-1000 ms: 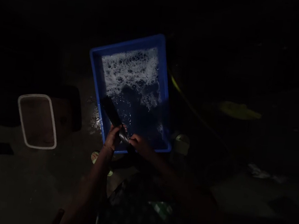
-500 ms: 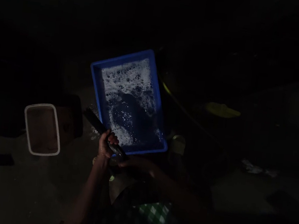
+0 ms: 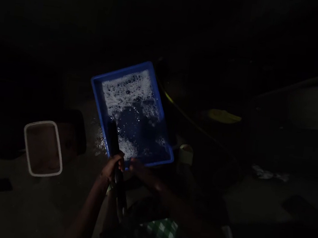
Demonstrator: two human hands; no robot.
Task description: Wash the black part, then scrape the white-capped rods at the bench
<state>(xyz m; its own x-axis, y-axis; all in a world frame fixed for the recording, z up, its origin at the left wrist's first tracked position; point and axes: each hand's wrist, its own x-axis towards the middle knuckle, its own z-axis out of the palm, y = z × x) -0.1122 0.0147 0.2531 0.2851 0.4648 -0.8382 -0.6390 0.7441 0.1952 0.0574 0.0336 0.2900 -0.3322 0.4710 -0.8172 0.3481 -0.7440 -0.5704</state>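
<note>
The scene is very dark. A blue rectangular tub (image 3: pixel 98 98) holds soapy water with white foam. My left hand (image 3: pixel 111 167) is closed round a long dark tool (image 3: pixel 114 148) that reaches over the tub's near left corner. My right hand (image 3: pixel 138 167) sits just right of it at the tub's near rim, fingers bent toward the tool; I cannot tell whether it grips it.
A white-rimmed rectangular container (image 3: pixel 43 148) lies on the wet floor at the left. A small pale cup-like object (image 3: pixel 186 153) stands right of the tub. A yellow item (image 3: pixel 224 116) and a thin yellow hose (image 3: pixel 177 108) lie further right. Checked cloth (image 3: pixel 162 229) covers my lap.
The dark tool has swung from lying across the floor left of the tub to pointing up over the tub's near corner. Both hands stayed at the near rim.
</note>
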